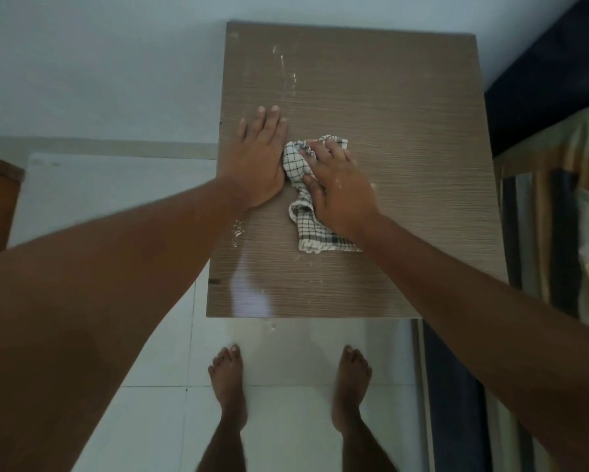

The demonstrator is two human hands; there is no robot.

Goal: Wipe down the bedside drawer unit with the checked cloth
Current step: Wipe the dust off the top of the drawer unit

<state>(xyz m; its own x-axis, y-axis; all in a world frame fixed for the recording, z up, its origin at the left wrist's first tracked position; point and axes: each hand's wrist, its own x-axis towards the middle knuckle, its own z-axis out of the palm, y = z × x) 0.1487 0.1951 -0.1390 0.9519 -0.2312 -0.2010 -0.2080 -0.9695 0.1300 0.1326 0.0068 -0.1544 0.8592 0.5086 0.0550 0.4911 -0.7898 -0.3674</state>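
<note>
Drawer unit (388, 131): flat wood-grain top, pale smears. Right hand (340, 195) fingers clamped on crumpled checked cloth (303, 212). Left hand (257, 161) flat, fingers straight together.

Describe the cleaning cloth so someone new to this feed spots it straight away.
Find the brown wood-grain top of the drawer unit in the middle of the view. Near its centre, the right hand grips a crumpled cloth, with the left hand flat beside it. It is the only fabric on the top: white with a dark grid of checks.
</note>
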